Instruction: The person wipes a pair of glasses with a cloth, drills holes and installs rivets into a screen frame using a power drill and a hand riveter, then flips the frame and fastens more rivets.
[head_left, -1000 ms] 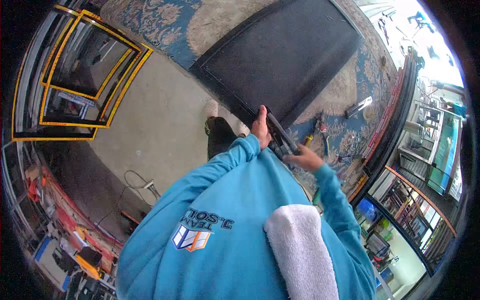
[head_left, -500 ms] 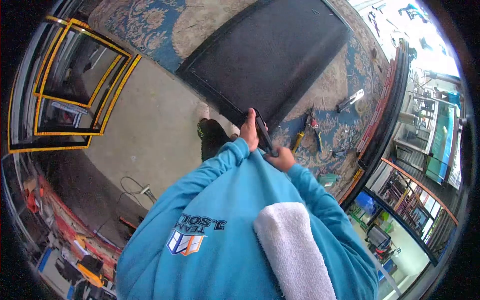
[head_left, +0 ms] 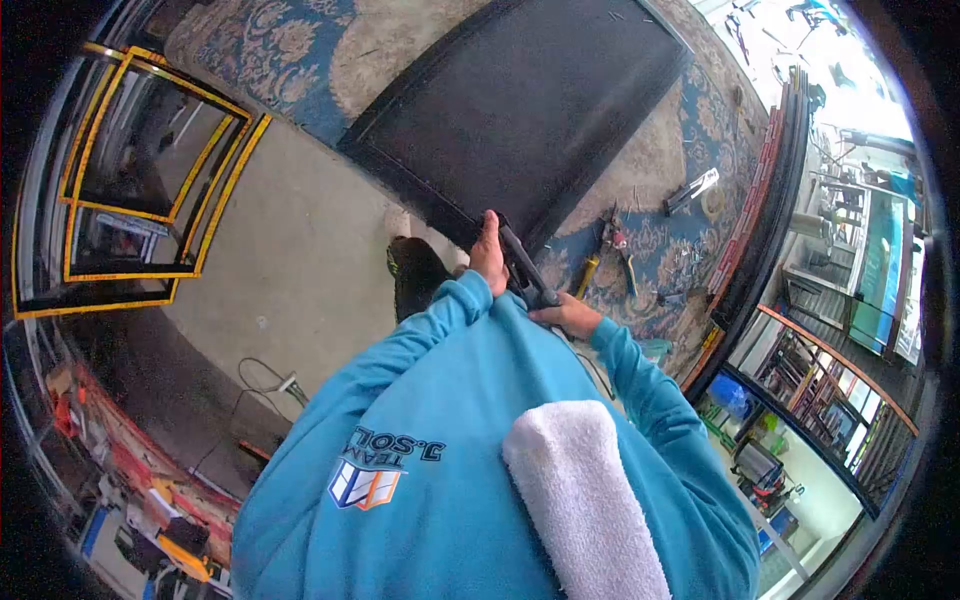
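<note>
My left hand (head_left: 489, 260) is closed around the far part of a long, narrow black piece (head_left: 521, 262), its thumb pointing up along the side. The near end of that piece sits in my closed right hand (head_left: 570, 315), close against my shirt. Whether the piece is a tool or a length of frame cannot be made out. Just beyond both hands lies a large black framed panel (head_left: 520, 100), with a dark, mesh-like surface. Its near corner is partly hidden behind my left hand and the black piece.
Right of the panel, yellow-handled pliers (head_left: 588, 275) and red-headed cutters (head_left: 618, 240) lie on a blue patterned carpet (head_left: 290, 55). A stapler-like tool (head_left: 690, 192) is farther right. Yellow-edged frames (head_left: 190, 210) stand at left; long dark bars (head_left: 770, 190) run along the right.
The view has shifted slightly, moving the panel and carpet a little left and up. My right hand has turned somewhat, and a dark cord now shows beside its wrist.
</note>
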The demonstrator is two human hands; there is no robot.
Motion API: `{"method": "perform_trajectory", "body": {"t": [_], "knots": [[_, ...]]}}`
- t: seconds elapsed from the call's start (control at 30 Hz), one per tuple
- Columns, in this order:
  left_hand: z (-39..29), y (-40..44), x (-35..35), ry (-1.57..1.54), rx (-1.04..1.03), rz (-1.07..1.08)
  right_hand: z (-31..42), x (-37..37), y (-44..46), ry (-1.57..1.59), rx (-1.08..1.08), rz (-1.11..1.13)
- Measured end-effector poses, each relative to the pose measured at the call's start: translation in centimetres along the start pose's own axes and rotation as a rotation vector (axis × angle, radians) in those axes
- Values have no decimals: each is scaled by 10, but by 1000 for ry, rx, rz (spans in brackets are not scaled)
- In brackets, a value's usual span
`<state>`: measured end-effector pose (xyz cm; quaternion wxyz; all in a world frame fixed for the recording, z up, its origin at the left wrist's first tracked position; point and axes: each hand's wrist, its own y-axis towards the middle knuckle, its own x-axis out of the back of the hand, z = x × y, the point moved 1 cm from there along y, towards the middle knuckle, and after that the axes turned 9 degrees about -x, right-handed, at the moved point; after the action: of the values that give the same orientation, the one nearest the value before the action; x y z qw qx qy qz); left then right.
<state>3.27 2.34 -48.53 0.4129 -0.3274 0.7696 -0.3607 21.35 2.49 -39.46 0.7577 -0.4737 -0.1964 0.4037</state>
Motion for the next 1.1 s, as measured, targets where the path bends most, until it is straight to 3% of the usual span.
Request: {"method": "perform_trajectory", "body": {"t": [0.03, 0.13, 0.3, 0.37, 0.4, 0.43, 0.5, 0.63, 0.7, 0.77, 0.9, 1.0, 1.1], "knots": [[-3, -7, -4, -4, 7, -5, -8, -3, 4, -1, -9, 3], [-14, -23, -7, -60, -43, 64, -11, -24, 14, -270, 115, -472], [-6, -12, -1, -45, -63, 167, -22, -28, 28, -297, 177, -564], [-6, -18, -3, -66, -56, 156, 7, -9, -4, -690, -1, -417], [-6, -19, -2, -11, -64, 123, 30, -3, -28, -709, 101, -384], [-8, -19, -2, 41, -76, 88, 53, 4, -50, -708, 104, -384], [-14, -21, -5, -15, -68, 76, 81, 12, -75, -134, -150, -240], [-17, -22, -13, -152, 8, 23, 46, 7, -40, -316, -35, -224], [-16, -24, -11, -137, -46, 55, 37, 0, -15, -158, -159, -64], [-15, -21, -8, -123, -43, 51, 26, -8, -9, -91, -139, 19], [-15, -24, -6, -58, -75, 84, 13, -24, -1, -114, -60, -127], [-30, -41, -10, -85, 14, 136, 1, -40, 14, -263, 78, -490], [-14, -23, -1, -15, -56, 138, -15, -45, 29, -237, 203, -544]]}}
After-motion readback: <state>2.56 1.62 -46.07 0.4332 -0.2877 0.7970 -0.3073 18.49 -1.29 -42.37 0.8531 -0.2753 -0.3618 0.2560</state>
